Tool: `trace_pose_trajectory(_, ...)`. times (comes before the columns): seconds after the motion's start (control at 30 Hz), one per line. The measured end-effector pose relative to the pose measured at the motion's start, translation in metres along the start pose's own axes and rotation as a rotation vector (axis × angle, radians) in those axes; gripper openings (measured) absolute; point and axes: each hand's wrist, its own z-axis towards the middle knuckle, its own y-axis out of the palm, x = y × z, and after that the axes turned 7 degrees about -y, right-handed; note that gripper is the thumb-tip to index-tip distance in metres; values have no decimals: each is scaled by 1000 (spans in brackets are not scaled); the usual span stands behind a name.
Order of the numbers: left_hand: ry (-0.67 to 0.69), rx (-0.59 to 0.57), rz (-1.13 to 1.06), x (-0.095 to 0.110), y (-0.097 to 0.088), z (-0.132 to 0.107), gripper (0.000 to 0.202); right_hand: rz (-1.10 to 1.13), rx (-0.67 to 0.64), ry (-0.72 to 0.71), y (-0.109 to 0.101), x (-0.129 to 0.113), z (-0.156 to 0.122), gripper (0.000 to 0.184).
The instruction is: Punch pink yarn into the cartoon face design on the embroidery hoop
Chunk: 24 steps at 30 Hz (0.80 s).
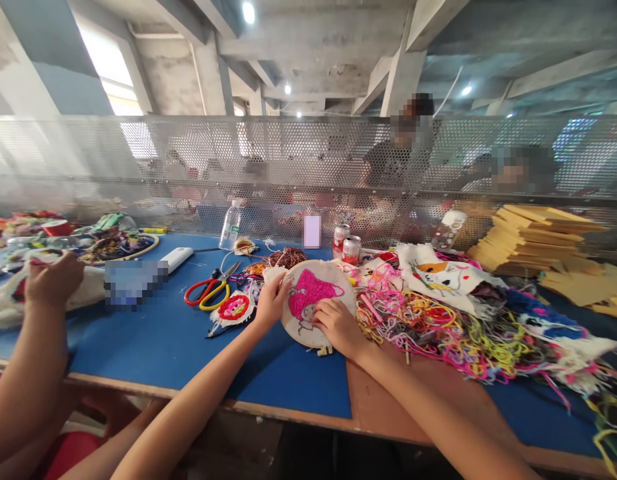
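Note:
My left hand (272, 300) is closed on the left rim of a round embroidery hoop (347, 283), which is tilted toward me over the table. Stretched in it is pale cloth with a filled magenta yarn shape (313, 290) and a line-drawn figure below. My right hand (337, 325) rests on the lower right of the cloth, its fingers slightly bent and spread; no tool shows in it. Left of the hoop lie scissors with red handles (195, 293), scissors with yellow handles (215, 297) and a small red-ringed yarn patch (234, 308).
Tangled yarn (438, 320) and embroidered cloth (443, 277) cover the right side. Behind stand drink cans (351, 250), a water bottle (231, 225) and stacked yellow sheets (528, 233) before a perforated metal screen (308, 150). At left, another person's hand (53, 280) holds cloth.

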Motion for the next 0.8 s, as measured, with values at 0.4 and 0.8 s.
trace_pose_trajectory(0.4,70,-24,65,0,0,6,40,-183,-44,-44,-11,6,3,21)
trace_pose_trajectory(0.8,-27,-307,341,-14,4,11,22,-411,179,397,-54,110,-52,26)
